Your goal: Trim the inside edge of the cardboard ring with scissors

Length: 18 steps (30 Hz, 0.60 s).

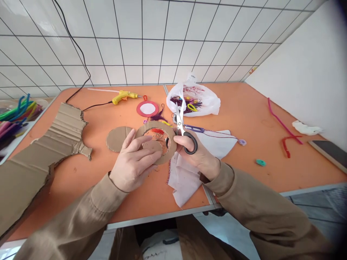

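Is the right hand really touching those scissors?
Touching. The head view shows the right hand holding the scissors, a black handle right against the thumb.

This is a craft workspace, shown by the glue gun point(122, 97), cut cardboard sheet point(40, 155) and scissors point(180, 125).

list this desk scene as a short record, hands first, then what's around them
left hand: over the left side of a cardboard ring, fingers across its opening
right hand: holds scissors, blades apart and pointing away; also touches the ring's right edge
in ring opening: small disc, partly covered by fingers
left of ring: disc, cardboard sheet
behind ring: glue gun, red-rimmed round, bag
under right hand: cloth
surface: orange table
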{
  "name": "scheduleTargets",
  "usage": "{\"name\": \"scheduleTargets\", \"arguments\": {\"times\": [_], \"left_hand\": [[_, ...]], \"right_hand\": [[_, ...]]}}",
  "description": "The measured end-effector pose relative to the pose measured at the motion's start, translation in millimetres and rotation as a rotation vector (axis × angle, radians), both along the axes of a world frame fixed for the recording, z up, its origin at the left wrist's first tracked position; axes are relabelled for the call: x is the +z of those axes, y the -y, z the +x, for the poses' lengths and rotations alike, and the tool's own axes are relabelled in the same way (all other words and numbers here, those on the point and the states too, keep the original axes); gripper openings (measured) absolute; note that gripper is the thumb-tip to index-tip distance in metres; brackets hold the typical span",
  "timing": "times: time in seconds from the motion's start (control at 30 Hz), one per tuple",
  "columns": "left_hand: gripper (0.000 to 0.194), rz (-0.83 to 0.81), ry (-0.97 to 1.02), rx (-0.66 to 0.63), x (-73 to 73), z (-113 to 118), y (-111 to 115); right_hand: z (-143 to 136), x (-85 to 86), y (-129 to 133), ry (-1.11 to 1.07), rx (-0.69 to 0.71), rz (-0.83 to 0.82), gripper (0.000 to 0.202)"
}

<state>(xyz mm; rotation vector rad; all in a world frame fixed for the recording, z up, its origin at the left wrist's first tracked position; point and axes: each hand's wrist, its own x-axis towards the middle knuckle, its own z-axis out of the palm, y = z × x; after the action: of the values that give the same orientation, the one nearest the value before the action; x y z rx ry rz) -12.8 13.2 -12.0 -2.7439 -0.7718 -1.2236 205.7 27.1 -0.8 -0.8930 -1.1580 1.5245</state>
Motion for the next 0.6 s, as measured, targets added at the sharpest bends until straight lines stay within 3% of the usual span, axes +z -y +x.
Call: {"name": "scheduleTargets", "arguments": {"times": [0.1,0.17,0.27,0.43,0.5,0.6], "left_hand": [[0.052,-0.026,-0.007,0.038,0.4,-2.0,-1.7],[0.076,-0.087,0.056,0.029,-0.1,-2.9,-3.8],[0.100,-0.361,0.301,-0.014,-0.4,-3.5,-6.2],[0.075,-1.105,0.881,-0.010,8.9,-6.8,-8.6],[0.067,-1.254,0.930,-0.018,14.7,-8.6,-10.4],[0.040,-1.370,0.840,-0.033,21.1,-9.5,-12.6]], "right_hand": [[-2.3,0.1,-1.0,0.040,-0.088,0.038,0.013],[-3.5,-0.1,-1.2,0.066,-0.145,0.055,0.012],[-3.6,0.9,0.1,0.146,-0.164,0.121,0.011],[-1.8,2.7,2.4,0.283,-0.117,0.219,0.010],[-1.4,2.1,3.0,0.305,-0.067,0.197,0.010],[-1.0,1.1,4.8,0.325,-0.006,0.154,0.014]]}}
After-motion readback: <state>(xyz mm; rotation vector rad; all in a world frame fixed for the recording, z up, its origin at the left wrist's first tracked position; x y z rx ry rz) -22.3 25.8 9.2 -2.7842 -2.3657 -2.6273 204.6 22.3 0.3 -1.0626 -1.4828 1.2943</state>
